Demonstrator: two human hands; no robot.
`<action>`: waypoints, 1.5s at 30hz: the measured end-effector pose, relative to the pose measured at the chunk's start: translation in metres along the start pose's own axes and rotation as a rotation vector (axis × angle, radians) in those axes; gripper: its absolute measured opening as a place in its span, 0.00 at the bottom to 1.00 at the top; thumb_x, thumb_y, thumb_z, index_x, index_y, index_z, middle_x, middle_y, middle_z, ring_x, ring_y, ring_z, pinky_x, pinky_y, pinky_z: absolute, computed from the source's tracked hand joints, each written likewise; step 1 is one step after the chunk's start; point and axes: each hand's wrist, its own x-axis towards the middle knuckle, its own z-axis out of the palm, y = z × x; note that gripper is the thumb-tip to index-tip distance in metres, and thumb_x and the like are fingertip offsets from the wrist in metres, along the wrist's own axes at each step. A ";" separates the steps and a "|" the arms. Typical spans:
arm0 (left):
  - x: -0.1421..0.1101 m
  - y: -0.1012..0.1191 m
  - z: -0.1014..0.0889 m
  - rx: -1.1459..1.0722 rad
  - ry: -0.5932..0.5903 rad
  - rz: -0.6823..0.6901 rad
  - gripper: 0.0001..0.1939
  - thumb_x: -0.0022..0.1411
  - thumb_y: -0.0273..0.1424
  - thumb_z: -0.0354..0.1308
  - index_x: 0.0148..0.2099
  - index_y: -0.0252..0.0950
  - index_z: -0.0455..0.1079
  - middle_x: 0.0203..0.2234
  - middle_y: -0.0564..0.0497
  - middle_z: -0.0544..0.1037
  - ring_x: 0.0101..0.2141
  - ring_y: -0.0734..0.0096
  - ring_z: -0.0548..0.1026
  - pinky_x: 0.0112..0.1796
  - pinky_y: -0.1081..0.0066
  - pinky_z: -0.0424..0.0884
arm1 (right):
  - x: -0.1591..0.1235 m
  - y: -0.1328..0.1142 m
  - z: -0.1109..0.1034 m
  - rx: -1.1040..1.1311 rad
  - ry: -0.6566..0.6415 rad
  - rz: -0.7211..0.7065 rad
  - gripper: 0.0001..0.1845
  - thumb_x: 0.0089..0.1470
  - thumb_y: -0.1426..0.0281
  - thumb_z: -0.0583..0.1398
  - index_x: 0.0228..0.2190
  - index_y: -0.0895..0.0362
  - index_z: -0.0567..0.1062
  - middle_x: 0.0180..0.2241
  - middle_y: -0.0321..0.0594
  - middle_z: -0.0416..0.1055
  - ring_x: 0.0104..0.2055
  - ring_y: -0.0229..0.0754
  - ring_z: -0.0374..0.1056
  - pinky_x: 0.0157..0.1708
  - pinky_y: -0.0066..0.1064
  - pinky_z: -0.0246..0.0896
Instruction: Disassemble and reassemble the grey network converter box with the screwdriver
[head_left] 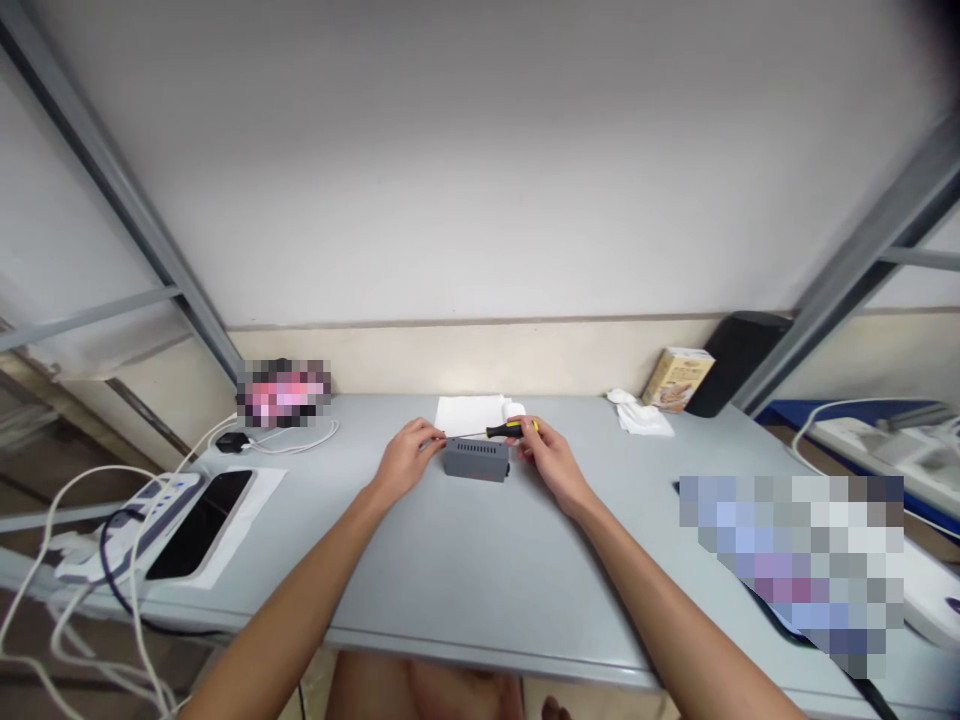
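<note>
A small grey metal box (476, 459) with a row of vent slots lies on the grey table (465, 560), in front of me. My right hand (550, 455) is closed round the black and yellow handle of a screwdriver (504, 430), whose thin shaft runs left over the box's top. My left hand (411, 452) rests at the box's left end with its fingers curled; its fingertips meet the screwdriver's tip. A white sheet of paper (471, 412) lies just behind the box.
At the left lie a dark phone (201, 522) on paper, a white power strip (142, 510) with several cables, and a black plug (231, 441). At the back right are crumpled tissues (641, 413), a small carton (677, 379) and a black cylinder (735, 360).
</note>
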 end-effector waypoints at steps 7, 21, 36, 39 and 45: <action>0.000 -0.001 -0.002 -0.032 -0.008 0.009 0.12 0.73 0.37 0.54 0.44 0.41 0.79 0.41 0.48 0.78 0.44 0.62 0.77 0.46 0.65 0.71 | 0.001 0.002 0.000 0.016 0.011 0.004 0.34 0.56 0.37 0.59 0.43 0.53 0.79 0.32 0.40 0.77 0.30 0.42 0.64 0.32 0.34 0.57; 0.000 0.000 -0.001 -0.024 -0.029 0.017 0.11 0.72 0.36 0.56 0.45 0.41 0.79 0.42 0.49 0.78 0.42 0.63 0.77 0.45 0.66 0.72 | -0.001 -0.002 0.000 0.013 0.025 -0.007 0.33 0.56 0.37 0.59 0.43 0.52 0.80 0.31 0.38 0.77 0.28 0.41 0.65 0.31 0.33 0.58; -0.001 0.014 -0.008 -0.026 -0.025 0.041 0.10 0.72 0.33 0.55 0.43 0.41 0.78 0.42 0.48 0.77 0.43 0.63 0.77 0.45 0.67 0.71 | -0.002 -0.006 0.003 0.051 0.041 -0.021 0.32 0.55 0.38 0.61 0.42 0.52 0.79 0.29 0.37 0.75 0.28 0.41 0.63 0.30 0.33 0.57; -0.001 0.015 -0.009 -0.009 -0.029 0.035 0.10 0.72 0.33 0.55 0.47 0.42 0.78 0.43 0.49 0.77 0.42 0.64 0.76 0.45 0.68 0.70 | -0.003 -0.007 0.004 0.057 0.036 -0.024 0.31 0.55 0.38 0.61 0.42 0.52 0.79 0.29 0.37 0.75 0.28 0.40 0.62 0.30 0.33 0.57; 0.001 0.015 -0.009 -0.019 0.046 0.013 0.14 0.74 0.36 0.55 0.57 0.43 0.75 0.43 0.50 0.76 0.36 0.68 0.72 0.42 0.69 0.70 | -0.001 -0.006 0.002 0.085 0.120 -0.050 0.31 0.56 0.40 0.62 0.45 0.52 0.79 0.31 0.37 0.75 0.27 0.39 0.61 0.29 0.33 0.57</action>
